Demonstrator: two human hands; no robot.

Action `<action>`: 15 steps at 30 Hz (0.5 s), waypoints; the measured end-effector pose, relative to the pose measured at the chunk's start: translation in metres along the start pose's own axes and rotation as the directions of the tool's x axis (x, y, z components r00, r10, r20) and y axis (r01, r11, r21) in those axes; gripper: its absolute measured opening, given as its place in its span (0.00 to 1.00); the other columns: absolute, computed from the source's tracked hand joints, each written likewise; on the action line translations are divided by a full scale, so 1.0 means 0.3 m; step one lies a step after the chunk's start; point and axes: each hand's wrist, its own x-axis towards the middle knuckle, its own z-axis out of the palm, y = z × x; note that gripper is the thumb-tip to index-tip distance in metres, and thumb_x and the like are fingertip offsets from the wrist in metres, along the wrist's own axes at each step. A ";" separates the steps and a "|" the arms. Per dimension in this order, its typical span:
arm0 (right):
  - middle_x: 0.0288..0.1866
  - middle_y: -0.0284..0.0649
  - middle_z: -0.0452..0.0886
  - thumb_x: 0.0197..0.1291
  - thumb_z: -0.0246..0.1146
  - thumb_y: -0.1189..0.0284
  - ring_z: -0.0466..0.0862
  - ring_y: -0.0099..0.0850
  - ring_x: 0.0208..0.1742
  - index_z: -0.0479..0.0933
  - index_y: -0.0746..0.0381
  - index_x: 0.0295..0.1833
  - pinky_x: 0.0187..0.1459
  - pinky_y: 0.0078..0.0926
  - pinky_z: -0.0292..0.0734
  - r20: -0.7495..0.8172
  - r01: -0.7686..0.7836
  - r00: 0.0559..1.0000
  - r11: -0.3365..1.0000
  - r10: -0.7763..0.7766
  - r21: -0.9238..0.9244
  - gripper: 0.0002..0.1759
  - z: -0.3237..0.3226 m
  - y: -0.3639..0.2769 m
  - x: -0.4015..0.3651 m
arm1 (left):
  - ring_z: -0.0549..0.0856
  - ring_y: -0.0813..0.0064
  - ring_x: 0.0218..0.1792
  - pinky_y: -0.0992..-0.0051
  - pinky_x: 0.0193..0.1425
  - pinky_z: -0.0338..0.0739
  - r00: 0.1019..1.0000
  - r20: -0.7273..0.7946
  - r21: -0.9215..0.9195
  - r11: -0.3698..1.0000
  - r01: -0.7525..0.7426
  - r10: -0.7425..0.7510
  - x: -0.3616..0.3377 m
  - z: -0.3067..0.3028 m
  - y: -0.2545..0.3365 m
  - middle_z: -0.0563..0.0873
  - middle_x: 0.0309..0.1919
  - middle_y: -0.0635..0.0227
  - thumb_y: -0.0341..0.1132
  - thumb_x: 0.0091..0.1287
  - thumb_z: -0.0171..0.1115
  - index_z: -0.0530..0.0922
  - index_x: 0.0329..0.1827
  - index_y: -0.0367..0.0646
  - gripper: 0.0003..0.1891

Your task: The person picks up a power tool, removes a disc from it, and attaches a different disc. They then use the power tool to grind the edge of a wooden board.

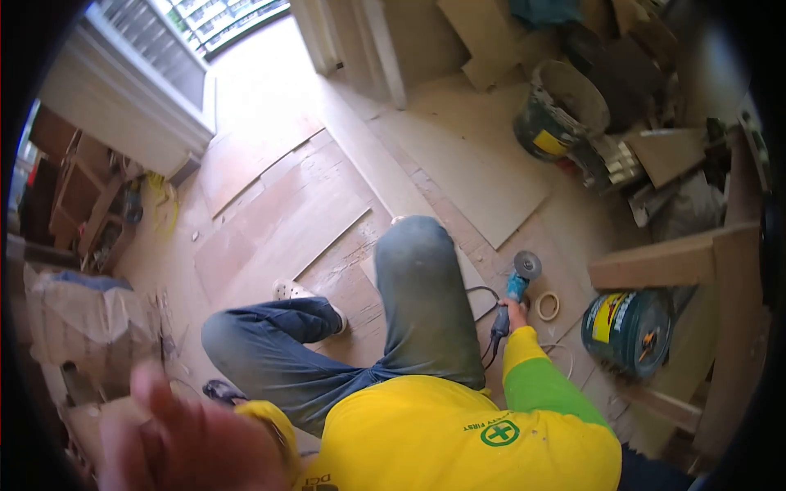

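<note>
My right hand point(514, 314) is wrapped round the body of a blue angle grinder point(517, 286), low over the floor beside my knee. The grinder's round disc point(527, 264) points away from me, and its dark cable loops near my leg. Just right of the tool lies a tan ring point(548, 306), like a roll of tape. My left hand point(192, 438) is raised close to the camera at the lower left, large and blurred. One finger of it points up; whether it holds anything is hidden by the blur.
Flat boards point(467, 155) cover parts of the dusty floor. A green bucket point(626, 331) sits at the right under a wooden frame point(655, 262). Another bucket point(544, 123) stands by scrap at the upper right. Plastic-wrapped bags point(86, 315) and wooden pieces are at the left.
</note>
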 end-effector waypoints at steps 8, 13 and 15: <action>0.45 0.49 0.84 0.52 0.73 0.60 0.86 0.41 0.43 0.79 0.73 0.50 0.46 0.40 0.82 0.088 -0.033 0.992 0.868 0.088 -0.496 0.28 -0.089 -0.046 -0.025 | 0.82 0.58 0.67 0.60 0.68 0.78 0.666 -0.451 -0.049 0.762 0.646 -0.594 -0.318 -0.543 -0.383 0.81 0.67 0.52 0.25 0.72 0.52 0.71 0.73 0.38 0.24; 0.49 0.50 0.84 0.57 0.71 0.60 0.85 0.40 0.48 0.78 0.72 0.53 0.51 0.39 0.81 0.088 0.102 0.995 0.621 -0.053 -0.777 0.27 -0.087 -0.080 -0.079 | 0.85 0.67 0.58 0.68 0.61 0.80 0.285 -0.698 -0.052 0.443 0.895 -0.657 -0.612 -0.822 -0.617 0.85 0.60 0.59 0.29 0.73 0.59 0.74 0.69 0.37 0.21; 0.50 0.50 0.84 0.59 0.70 0.60 0.85 0.40 0.49 0.78 0.72 0.55 0.53 0.39 0.80 0.110 0.151 0.988 0.563 -0.106 -0.813 0.27 -0.092 -0.141 -0.108 | 0.86 0.70 0.56 0.71 0.57 0.80 0.221 -0.663 0.001 0.294 0.956 -0.716 -0.775 -0.899 -0.736 0.85 0.59 0.61 0.31 0.72 0.62 0.73 0.69 0.38 0.23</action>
